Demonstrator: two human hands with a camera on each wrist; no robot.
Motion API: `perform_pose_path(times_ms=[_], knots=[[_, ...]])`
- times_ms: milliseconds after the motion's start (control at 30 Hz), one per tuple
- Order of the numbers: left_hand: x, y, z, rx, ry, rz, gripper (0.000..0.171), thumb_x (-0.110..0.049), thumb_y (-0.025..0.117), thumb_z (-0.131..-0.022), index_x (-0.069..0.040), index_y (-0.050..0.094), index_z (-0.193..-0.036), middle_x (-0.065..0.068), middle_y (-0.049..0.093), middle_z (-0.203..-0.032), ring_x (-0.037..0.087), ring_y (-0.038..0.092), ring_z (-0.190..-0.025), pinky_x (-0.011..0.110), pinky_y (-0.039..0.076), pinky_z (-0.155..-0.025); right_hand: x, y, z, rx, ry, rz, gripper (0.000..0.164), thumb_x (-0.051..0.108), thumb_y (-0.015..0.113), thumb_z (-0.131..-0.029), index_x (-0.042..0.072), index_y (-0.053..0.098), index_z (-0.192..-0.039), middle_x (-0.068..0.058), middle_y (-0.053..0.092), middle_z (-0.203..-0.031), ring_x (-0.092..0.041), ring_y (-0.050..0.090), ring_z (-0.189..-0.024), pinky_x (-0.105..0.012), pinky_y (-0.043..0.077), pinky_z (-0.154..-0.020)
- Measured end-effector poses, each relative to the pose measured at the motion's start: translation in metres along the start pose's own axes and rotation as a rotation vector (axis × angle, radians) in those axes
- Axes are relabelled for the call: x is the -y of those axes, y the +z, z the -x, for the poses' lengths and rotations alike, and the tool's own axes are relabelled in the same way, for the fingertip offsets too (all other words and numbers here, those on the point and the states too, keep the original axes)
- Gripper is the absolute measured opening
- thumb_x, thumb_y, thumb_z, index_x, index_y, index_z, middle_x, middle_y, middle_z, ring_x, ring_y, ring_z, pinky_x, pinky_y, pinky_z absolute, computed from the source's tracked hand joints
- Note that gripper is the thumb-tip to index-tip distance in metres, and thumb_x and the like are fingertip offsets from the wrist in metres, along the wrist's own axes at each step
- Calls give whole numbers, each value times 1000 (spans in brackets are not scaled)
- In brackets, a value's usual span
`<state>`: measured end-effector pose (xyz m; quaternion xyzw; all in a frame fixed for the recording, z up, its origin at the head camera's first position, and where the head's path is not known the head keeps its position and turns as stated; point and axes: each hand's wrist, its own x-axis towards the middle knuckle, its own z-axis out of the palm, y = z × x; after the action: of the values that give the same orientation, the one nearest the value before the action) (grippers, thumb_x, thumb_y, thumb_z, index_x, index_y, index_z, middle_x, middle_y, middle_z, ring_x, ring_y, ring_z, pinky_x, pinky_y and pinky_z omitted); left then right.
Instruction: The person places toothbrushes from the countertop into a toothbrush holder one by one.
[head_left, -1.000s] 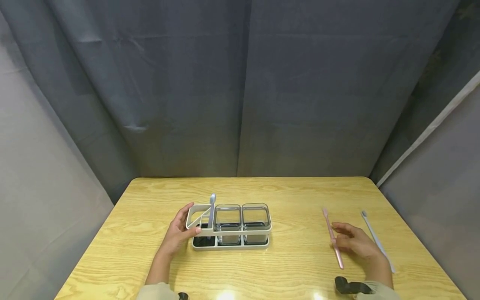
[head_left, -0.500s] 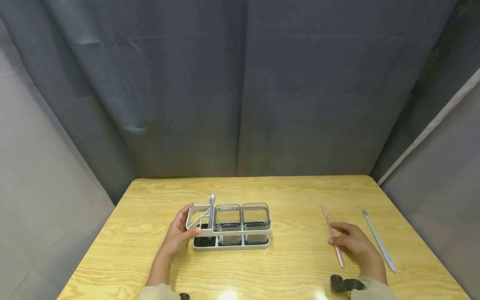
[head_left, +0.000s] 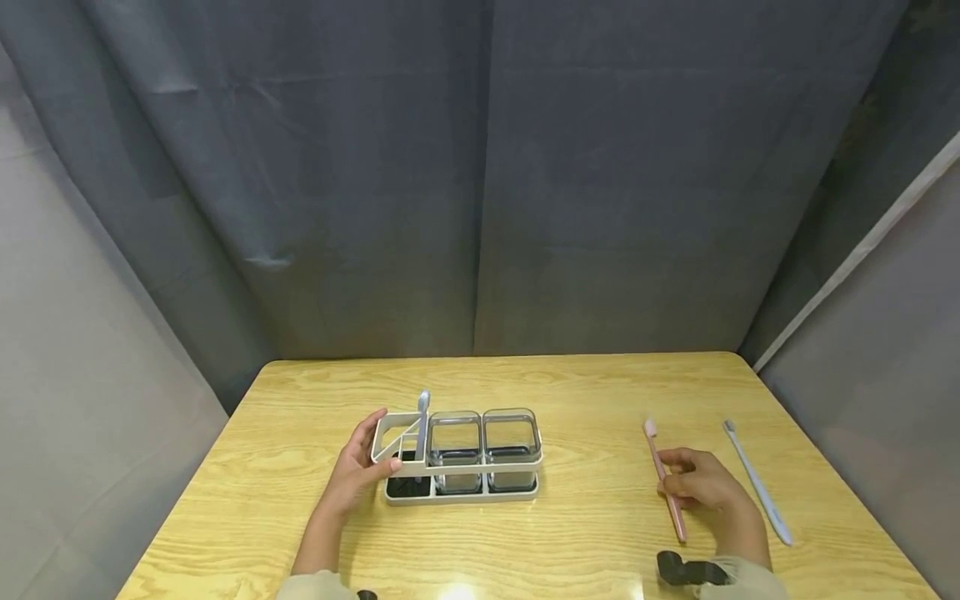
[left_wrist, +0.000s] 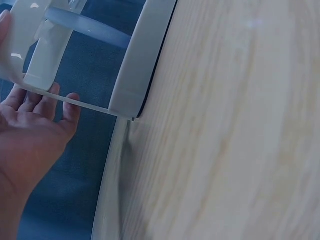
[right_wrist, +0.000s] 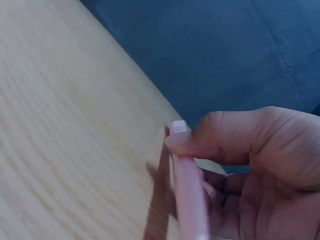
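Gripping hands [head_left: 351, 477] [head_left: 705, 482]: left around white rack [head_left: 483, 470], right on pink toothbrush [right_wrist: 191, 200].

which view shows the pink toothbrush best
The head view: the pink toothbrush shows end to end, its middle partly covered by the right hand. The right wrist view shows it foreshortened, meeting the bottom edge; the left wrist view, none.
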<state>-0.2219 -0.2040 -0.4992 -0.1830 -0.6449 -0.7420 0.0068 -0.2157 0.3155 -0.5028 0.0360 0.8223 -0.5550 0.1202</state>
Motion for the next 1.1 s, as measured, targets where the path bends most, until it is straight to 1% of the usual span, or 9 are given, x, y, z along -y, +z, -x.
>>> perform_pose_path(times_ms=[100,200,333,433,500,667,800,900,1100], knots=[[0,0,1,5,5,-8,78,11,64,-79,0,22,-144,26,21,-146,19,38,-125,24,42,-93,2,1,1,23,12,-46,62,-5,63,-75,-16,36,-130,-20,53,-96,-23,57,-70,-32,53,-59],[0,-1,2,2,-1,-11,78,10,64,-79,-2,23,-144,24,22,-147,19,40,-123,25,44,-91,3,1,2,18,21,-67,63,-6,62,-74,-17,35,-130,-19,56,-95,-22,57,-69,-31,53,-59],[1,-2,1,-8,-17,-6,78,9,65,-79,-6,25,-144,21,25,-147,23,40,-123,26,45,-89,3,3,3,-5,25,-28,61,-4,62,-74,-16,38,-128,-18,59,-92,-22,58,-67,-31,53,-60],[1,-2,1,-13,-27,-8,78,8,65,-79,-7,26,-144,19,25,-147,26,37,-125,26,45,-90,5,3,5,-7,6,-2,61,-3,61,-76,-16,37,-130,-17,61,-91,-23,59,-71,-31,53,-64],[1,-1,2,-17,-29,-8,78,7,66,-79,-8,26,-144,19,25,-147,28,36,-126,26,44,-91,6,4,6,-7,-11,-9,61,-3,60,-77,-16,35,-131,-18,61,-90,-24,60,-73,-32,53,-65],[1,0,1,-16,-17,-7,79,7,67,-78,-2,24,-144,21,26,-146,29,34,-127,24,42,-93,12,3,10,-3,-80,-51,63,-3,58,-80,-15,30,-135,-20,62,-89,-23,57,-70,-34,51,-62],[0,1,1,-15,-15,-1,79,9,66,-78,-1,23,-144,22,26,-145,36,26,-131,22,38,-97,16,2,15,-13,-115,-75,61,-1,59,-83,-11,30,-137,-22,60,-94,-21,55,-72,-35,51,-65],[0,1,1,-22,-23,-7,78,9,66,-78,-3,25,-144,20,27,-146,37,21,-133,25,32,-102,20,3,17,-13,-124,-90,61,0,60,-85,-8,31,-137,-24,59,-99,-22,56,-77,-34,51,-70],[-1,2,0,-25,-38,-21,78,6,67,-78,-8,27,-144,19,23,-148,31,20,-135,39,21,-109,32,8,23,-10,-140,-117,63,3,62,-85,-5,31,-139,-20,57,-97,-24,56,-82,-33,50,-73]])
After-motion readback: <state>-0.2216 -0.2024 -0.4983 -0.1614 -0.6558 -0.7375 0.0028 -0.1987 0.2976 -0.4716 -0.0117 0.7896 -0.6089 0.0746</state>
